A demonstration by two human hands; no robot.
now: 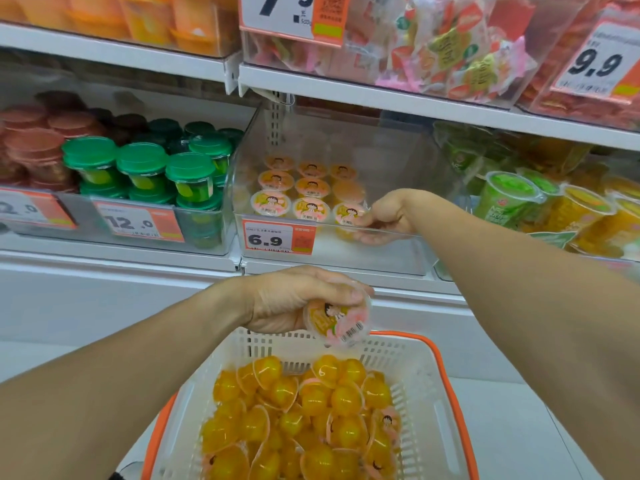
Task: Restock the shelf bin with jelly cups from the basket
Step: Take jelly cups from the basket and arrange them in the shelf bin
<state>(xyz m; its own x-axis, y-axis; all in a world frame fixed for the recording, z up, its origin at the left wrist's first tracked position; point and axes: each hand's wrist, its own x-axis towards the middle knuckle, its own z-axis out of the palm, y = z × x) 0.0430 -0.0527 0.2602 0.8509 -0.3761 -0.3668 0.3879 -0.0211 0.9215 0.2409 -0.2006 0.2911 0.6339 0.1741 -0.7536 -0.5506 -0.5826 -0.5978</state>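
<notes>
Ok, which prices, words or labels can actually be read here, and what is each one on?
"6.9": price tag on the clear shelf bin.
"12.0": price tag on the bin of green-lidded cups.
"9.9": price tag, upper right bin.
"7.9", partly cut off: price tag, top shelf.
Small print on the tags, QR codes, jelly cup lids and snack wrappers: too blurred to read.

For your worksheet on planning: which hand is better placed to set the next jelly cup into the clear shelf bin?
Right hand: it is already inside the clear plastic shelf bin, gripping an orange jelly cup at the front row. The left hand holds its cup above the white basket.
</notes>
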